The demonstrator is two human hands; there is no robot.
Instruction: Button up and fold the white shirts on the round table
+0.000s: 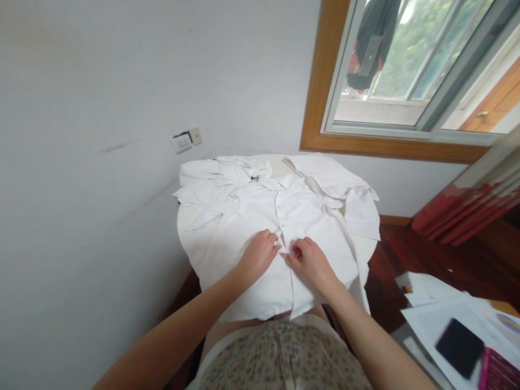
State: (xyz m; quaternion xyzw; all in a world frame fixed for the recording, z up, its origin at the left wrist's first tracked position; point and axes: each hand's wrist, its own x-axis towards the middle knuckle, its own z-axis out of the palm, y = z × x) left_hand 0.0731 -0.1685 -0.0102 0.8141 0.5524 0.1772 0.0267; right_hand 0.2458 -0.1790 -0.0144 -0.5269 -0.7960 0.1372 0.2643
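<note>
A white button-front shirt (260,211) lies spread face up on a small round white table (183,218), collar toward the wall, sleeves draped off both sides. My left hand (258,254) rests on the left front panel with its fingers curled, pinching the edge of the placket. My right hand (309,261) is just across the opening, fingers pinched on the other placket edge near a button. The two hands almost touch at the shirt's centre line, below the middle. The hem hangs over the table's near edge.
A white wall with a socket plate (186,140) stands behind the table. A wood-framed window (390,81) is at the upper right. Papers (447,314), a dark phone (459,340) and a pink object (499,374) lie at the lower right. Dark red wooden floor (410,254) shows beside the table.
</note>
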